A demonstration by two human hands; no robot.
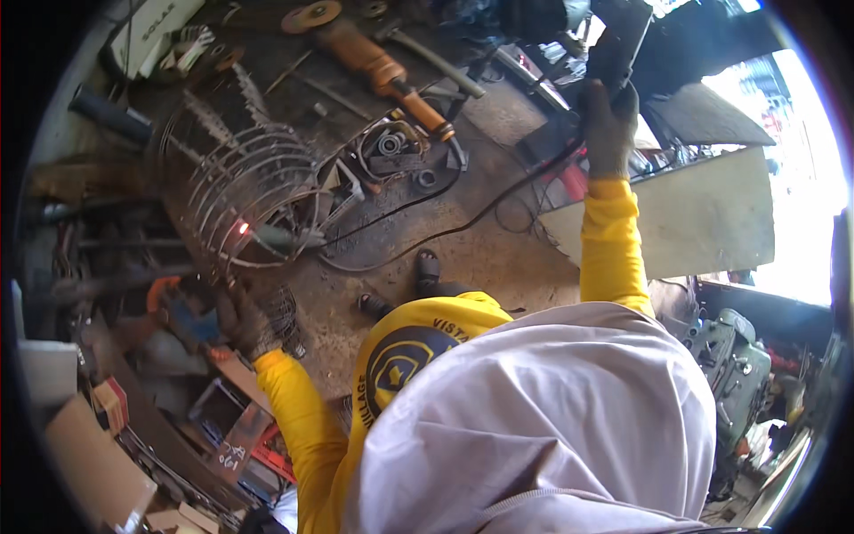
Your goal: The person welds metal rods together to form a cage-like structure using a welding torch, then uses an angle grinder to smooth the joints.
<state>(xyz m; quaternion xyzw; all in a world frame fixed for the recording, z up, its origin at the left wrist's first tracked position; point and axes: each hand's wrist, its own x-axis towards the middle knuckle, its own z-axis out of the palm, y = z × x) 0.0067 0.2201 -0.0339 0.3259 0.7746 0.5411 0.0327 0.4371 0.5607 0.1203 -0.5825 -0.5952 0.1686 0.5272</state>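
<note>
My right hand is raised at the upper right, its fingers wrapped round the lower end of a dark flat panel whose kind I cannot make out. Low at the left, my left hand is beside the near end of a round cage of metal rings. Its fingers are dark and blurred, so whether they grip anything is unclear. A small spot on the cage's rings glows red. Just inside that end lies a grey-green tapered piece, with a cable close by.
An orange angle grinder and a hammer lie beyond the cage. A black cable curves across the floor. Boxes crowd the lower left. A pale panel and a green machine stand at the right.
</note>
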